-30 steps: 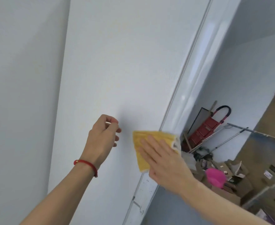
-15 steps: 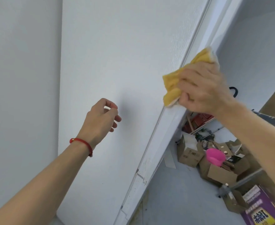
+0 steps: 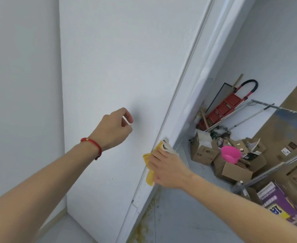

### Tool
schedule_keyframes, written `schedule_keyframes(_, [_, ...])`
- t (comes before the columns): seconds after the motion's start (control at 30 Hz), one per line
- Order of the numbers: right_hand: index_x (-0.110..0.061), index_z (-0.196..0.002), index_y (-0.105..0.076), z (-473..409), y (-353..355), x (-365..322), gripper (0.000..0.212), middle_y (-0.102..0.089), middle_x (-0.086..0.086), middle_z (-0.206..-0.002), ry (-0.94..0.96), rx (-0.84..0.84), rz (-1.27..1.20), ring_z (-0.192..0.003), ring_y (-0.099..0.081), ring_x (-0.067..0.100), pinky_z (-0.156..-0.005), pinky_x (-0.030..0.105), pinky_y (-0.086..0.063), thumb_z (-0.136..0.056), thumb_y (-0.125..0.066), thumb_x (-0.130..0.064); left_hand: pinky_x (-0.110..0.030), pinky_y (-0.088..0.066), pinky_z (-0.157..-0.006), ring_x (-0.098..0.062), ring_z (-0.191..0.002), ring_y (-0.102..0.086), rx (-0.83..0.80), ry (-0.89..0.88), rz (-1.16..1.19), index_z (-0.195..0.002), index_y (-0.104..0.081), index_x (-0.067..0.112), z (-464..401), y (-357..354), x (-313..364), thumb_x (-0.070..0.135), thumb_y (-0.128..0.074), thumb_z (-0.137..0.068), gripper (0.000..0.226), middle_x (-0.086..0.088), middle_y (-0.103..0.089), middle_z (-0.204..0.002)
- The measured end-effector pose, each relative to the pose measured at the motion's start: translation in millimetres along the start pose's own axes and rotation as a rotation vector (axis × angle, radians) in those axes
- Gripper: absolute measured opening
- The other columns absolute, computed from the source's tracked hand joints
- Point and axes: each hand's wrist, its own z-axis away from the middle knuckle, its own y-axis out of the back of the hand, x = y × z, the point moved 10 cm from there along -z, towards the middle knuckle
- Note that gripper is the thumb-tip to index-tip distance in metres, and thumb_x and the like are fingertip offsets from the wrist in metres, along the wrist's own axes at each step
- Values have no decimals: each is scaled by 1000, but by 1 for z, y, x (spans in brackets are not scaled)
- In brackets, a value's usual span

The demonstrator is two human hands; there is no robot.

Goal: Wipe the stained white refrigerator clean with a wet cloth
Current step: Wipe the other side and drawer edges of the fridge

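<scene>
The white refrigerator [image 3: 119, 71] fills the middle of the view as a tall flat side panel, with its front edge running diagonally down to the right. My right hand [image 3: 167, 168] presses a folded yellow cloth [image 3: 150, 171] against that front edge, low down. Small dark specks dot the panel near the lower edge. My left hand [image 3: 116, 129], with a red bracelet on the wrist, hovers loosely curled in front of the panel, holding nothing, thumb and forefinger close together.
A white wall [image 3: 21, 85] stands to the left of the fridge. To the right lie cardboard boxes [image 3: 203, 151], a pink tub [image 3: 230, 154], a red step ladder [image 3: 226, 106], metal poles and a purple box [image 3: 277, 201]. Yellowish stains [image 3: 144, 225] mark the floor at the fridge base.
My right hand with the cloth went up the fridge's front edge, then came back down to a low spot on it. My left hand has stayed near the panel.
</scene>
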Motion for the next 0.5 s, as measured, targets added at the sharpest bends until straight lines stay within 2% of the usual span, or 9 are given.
schedule_keyframes(0.1, [-10, -84, -64, 7, 78, 68, 24, -63, 9, -86, -4, 339, 101, -85, -58, 31, -92, 43, -39, -84, -48, -29, -16, -43, -55, -11, -80, -65, -260, 14, -284, -100, -61, 31, 0, -14, -17, 13, -54, -93, 21, 9, -68, -98])
schedule_keyframes(0.17, [-10, -80, -62, 10, 128, 124, 19, -63, 10, -84, -110, 544, 177, -85, -60, 33, -90, 44, -43, -83, -50, -24, -17, -43, -58, -9, -84, -66, -358, 47, -350, -101, -63, 34, 3, -21, -27, 15, -54, -93, 23, 13, -67, -100])
schedule_keyframes(0.23, [-9, -78, -62, 13, 153, 154, 16, -64, 9, -84, -253, 687, 217, -88, -63, 34, -99, 45, -46, -82, -50, -20, -20, -44, -61, -8, -86, -66, -322, 61, -313, -102, -64, 33, 3, -25, -33, 15, -53, -94, 23, 12, -68, -99])
schedule_keyframes(0.3, [-10, -83, -66, 14, 139, 142, 18, -67, 8, -90, -347, 774, 201, -94, -63, 34, -112, 44, -39, -82, -49, -18, -20, -45, -62, -10, -87, -66, -251, 75, -265, -102, -66, 30, 4, -32, -42, 14, -53, -93, 23, 11, -67, -99])
schedule_keyframes(0.37, [-11, -94, -67, 5, 89, 93, 23, -65, 7, -96, -309, 663, 109, -96, -61, 32, -113, 43, -36, -85, -48, -21, -21, -47, -64, -11, -88, -66, -176, 104, -215, -100, -67, 27, 8, -42, -59, 11, -53, -91, 23, 9, -68, -98])
schedule_keyframes(0.47, [-8, -119, -57, -4, -26, -6, 33, -55, 8, -111, -168, 196, -50, -108, -53, 31, -102, 45, -42, -96, -37, -19, -23, -48, -67, -13, -86, -66, -111, 189, -171, -95, -67, 27, 17, -59, -90, 8, -53, -88, 25, 8, -68, -95])
schedule_keyframes(0.5, [-6, -127, -53, -1, -60, -40, 37, -51, 9, -120, -121, 81, -83, -116, -49, 32, -103, 46, -43, -96, -35, -15, -24, -49, -67, -13, -85, -66, -88, 227, -162, -94, -68, 27, 21, -64, -101, 8, -53, -88, 25, 7, -68, -94])
